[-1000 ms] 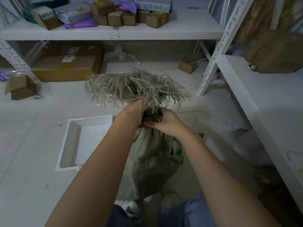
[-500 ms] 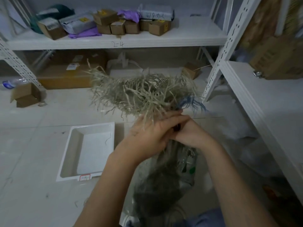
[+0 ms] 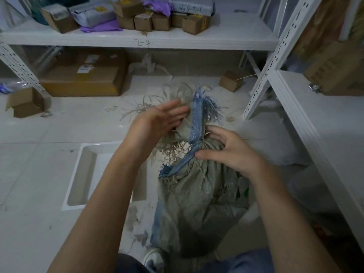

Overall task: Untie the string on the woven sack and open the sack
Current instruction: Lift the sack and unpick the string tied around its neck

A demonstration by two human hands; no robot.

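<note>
Head view. We see a grey woven sack point(image 3: 197, 203) standing on the pale floor point(image 3: 39, 223) between our two forearms, its neck gathered and its frayed top point(image 3: 177, 99) splaying out beyond our hands. A blue woven strip point(image 3: 196, 123) runs up the gathered neck between the hands; its lower end point(image 3: 169, 171) hangs loose over the sack's shoulder, and its upper end is frayed. We cannot tell whether this strip is the tie or part of the sack's fabric, and no knot is visible.

Our left hand point(image 3: 155, 123) is spread, fingers straight and apart, palm turned toward the neck and just beside the strip; it clamps nothing. Our right hand point(image 3: 232, 150) rests on the gathered neck, its thumb touching the blue strip and its fingers curled loosely over the bunched fabric; we cannot tell whether it pinches anything.

To the left of the left forearm a white tray point(image 3: 78, 174) lies on the floor. Beyond the hands stands a white shelf point(image 3: 226, 36) bearing small cardboard boxes point(image 3: 159, 21).
</note>
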